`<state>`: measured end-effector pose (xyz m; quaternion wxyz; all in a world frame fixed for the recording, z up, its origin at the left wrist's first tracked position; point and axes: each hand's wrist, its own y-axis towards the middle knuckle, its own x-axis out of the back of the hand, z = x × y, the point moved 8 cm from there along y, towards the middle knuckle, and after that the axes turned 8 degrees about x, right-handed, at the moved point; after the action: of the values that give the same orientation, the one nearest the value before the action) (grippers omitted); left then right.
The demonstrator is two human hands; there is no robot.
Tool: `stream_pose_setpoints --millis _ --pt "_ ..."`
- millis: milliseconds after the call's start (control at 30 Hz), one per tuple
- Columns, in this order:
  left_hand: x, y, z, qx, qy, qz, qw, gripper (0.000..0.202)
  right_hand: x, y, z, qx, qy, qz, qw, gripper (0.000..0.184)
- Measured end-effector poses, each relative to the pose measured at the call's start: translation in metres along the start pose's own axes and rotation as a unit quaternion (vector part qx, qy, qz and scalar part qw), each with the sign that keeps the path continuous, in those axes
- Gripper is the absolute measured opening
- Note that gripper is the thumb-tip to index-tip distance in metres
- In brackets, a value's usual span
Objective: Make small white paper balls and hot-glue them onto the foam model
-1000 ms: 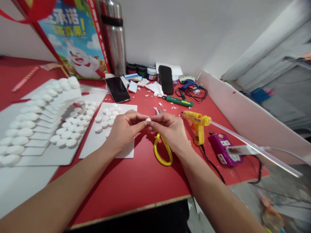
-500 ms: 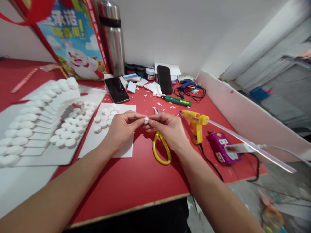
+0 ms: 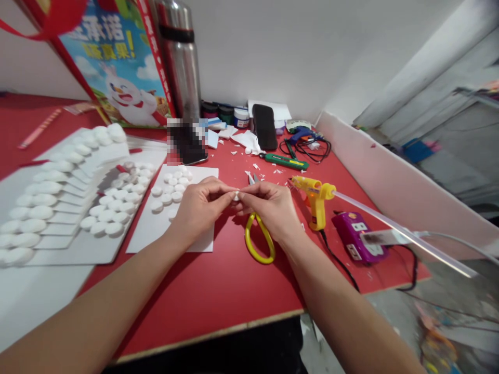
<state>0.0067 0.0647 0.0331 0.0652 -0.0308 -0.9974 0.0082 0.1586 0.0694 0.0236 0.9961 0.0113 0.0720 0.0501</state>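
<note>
Between the fingertips of both hands is a small white piece [image 3: 236,196], mostly covered by the thumbs. My left hand [image 3: 202,205] pinches it from the left, and my right hand [image 3: 271,205] pinches it from the right. Scissors with yellow handles [image 3: 260,249] lie under and beside my right hand, blades pointing away. To the left, several white discs [image 3: 167,199] rest on a white board [image 3: 148,236], partly behind my left hand. A yellow glue gun [image 3: 315,200] stands to the right of my right hand, a long clear glue stick projecting from its back.
Stacked white boards bear rows of white discs [image 3: 107,215] at left. Behind are a steel flask [image 3: 181,67], a printed box [image 3: 125,67], phones [image 3: 264,127], paint jars and a green-handled cutter [image 3: 286,161]. A purple power socket [image 3: 358,237] sits at right; white scraps litter the red table [image 3: 210,306].
Both hands stay nearly in place. The white piece has turned slightly between the fingertips and shows less than before.
</note>
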Motion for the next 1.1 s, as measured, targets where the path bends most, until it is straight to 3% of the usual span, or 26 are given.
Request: stream_pose_setpoints --millis 167,333,833,1000,1100 --pt "-0.012 0.001 0.013 0.097 -0.118 0.071 0.986 0.032 0.004 0.002 0.0 -0.025 0.032 -0.005 0.999 0.028" --pt "-0.01 0.002 0.014 0.098 -0.124 0.063 0.986 0.032 0.002 0.002 0.002 -0.03 0.052 0.005 0.998 0.03" --pt "-0.005 -0.001 0.003 -0.003 0.005 0.011 1.0 0.022 0.003 0.001 -0.003 -0.017 0.039 -0.03 0.999 0.022" --pt "-0.007 0.0 0.002 -0.018 0.015 0.021 1.0 0.029 0.001 0.002 0.0 -0.006 0.011 -0.019 1.0 0.021" --pt "-0.006 -0.001 -0.006 -0.054 0.076 0.021 0.995 0.032 0.001 0.003 0.0 -0.003 -0.026 -0.01 1.0 0.021"
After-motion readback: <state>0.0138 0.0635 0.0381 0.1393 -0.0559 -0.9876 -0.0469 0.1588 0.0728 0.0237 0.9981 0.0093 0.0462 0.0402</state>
